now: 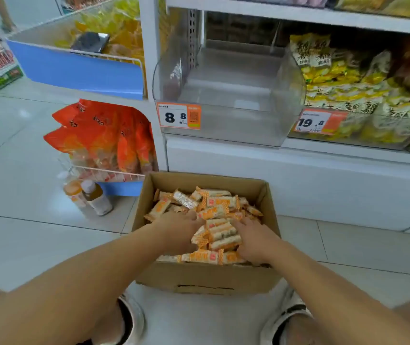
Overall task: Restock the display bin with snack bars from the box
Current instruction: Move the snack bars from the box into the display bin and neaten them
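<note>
An open cardboard box (206, 277) sits on the floor between my feet, heaped with several orange-and-white wrapped snack bars (214, 202). Both my hands are down in the pile. My left hand (180, 230) and my right hand (253, 239) press in from either side of a cluster of bars (221, 235), fingers curled around them. Above the box, on the low shelf, stands a clear plastic display bin (226, 125) with nothing in it and a price tag reading 8.8 on its front.
A second clear bin (363, 113) full of yellow snack packs stands to the right. Left of the shelf, wire baskets hold orange bags (104, 138), and two drink bottles (92, 197) stand on the tiled floor beside the box. My shoes (129, 317) flank the box.
</note>
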